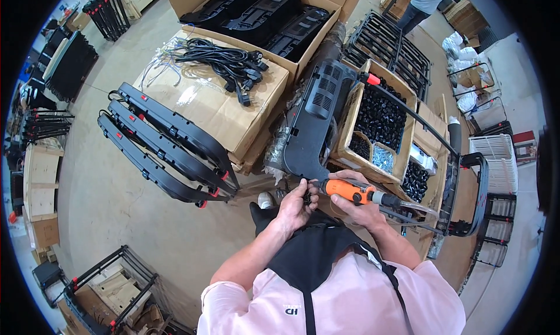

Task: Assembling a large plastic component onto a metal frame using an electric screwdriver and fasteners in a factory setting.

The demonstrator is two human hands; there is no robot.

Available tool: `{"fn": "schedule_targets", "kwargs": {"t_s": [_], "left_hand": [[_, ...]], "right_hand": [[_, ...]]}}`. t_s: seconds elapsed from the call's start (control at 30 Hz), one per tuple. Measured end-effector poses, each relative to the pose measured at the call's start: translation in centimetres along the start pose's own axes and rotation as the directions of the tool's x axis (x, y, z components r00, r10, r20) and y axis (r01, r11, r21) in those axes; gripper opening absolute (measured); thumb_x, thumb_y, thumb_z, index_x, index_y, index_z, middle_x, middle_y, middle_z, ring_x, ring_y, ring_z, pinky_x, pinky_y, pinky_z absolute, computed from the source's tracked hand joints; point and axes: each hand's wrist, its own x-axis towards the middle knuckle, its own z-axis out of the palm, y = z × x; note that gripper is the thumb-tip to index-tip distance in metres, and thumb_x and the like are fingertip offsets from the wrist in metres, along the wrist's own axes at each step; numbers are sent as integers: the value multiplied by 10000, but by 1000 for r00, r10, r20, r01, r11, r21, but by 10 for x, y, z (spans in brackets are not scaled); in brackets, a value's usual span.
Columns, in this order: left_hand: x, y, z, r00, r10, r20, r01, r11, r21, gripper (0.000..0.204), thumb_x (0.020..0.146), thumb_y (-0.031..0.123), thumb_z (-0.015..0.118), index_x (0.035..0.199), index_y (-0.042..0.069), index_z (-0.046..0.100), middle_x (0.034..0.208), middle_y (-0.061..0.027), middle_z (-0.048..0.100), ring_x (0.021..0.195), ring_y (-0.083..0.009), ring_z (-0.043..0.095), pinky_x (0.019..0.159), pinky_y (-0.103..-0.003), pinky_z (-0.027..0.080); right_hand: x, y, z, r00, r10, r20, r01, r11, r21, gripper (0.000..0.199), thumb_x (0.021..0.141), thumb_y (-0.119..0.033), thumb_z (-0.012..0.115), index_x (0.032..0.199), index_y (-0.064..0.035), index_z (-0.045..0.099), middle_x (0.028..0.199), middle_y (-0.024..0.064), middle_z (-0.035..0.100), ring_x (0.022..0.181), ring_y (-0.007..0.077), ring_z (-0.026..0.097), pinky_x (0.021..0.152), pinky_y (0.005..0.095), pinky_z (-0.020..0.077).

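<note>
My right hand point(363, 209) is wrapped round an orange pneumatic screwdriver point(350, 190), which points left with a hose at its back end. My left hand point(296, 207) is closed just beside the driver's tip, thumb and fingers pinched together. Something small and dark shows in its fingers, too small to name. Right above both hands lies a large black plastic housing point(303, 139) with a vented bulge, its curved lower end almost at the driver's tip. A black metal frame point(402, 104) with a red end cap lies to the right of the housing.
Beyond the housing, a wooden parts box point(341, 145) holds black pieces and silver screws. Black power cables point(216, 58) lie on a cardboard box point(192, 107). An open carton point(303, 55) holds black housings. Several curved black frames point(169, 151) stand at the left. A person point(421, 2) stands far right.
</note>
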Motion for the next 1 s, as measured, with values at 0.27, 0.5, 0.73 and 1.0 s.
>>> {"fn": "schedule_targets", "kwargs": {"t_s": [0.27,0.5,0.73,1.0], "left_hand": [[-10,6,-8,998,-19,-65,29,989,145,344,1157,300,401,1223,48,626,1026,-70,731,884,-177,715,734,-316,611],[-10,11,-20,999,0,51,-11,976,217,232,1124,235,516,1177,63,662,1040,-43,727,870,-141,711,727,-283,618],[-9,17,-36,987,33,156,-69,971,231,237,1115,235,550,1178,39,668,1038,-42,729,848,-128,695,748,-262,610],[-18,30,-17,998,22,54,-34,973,227,256,1125,230,530,1166,12,658,1050,-71,737,803,-136,697,711,-270,608]], "right_hand": [[21,2,18,1000,-16,16,17,994,-107,462,904,-100,788,1333,-42,625,1256,103,721,1104,182,706,983,332,565],[35,4,34,995,-26,99,55,953,-298,428,899,-185,788,1288,-55,667,1092,127,766,997,206,751,904,337,587],[44,-1,37,989,-18,147,63,949,-310,422,896,-209,802,1273,-63,684,1096,123,769,983,206,755,895,338,587],[48,-4,41,990,37,139,11,944,-331,430,834,-57,800,1246,-10,685,1192,121,743,1076,206,725,970,338,573]]}}
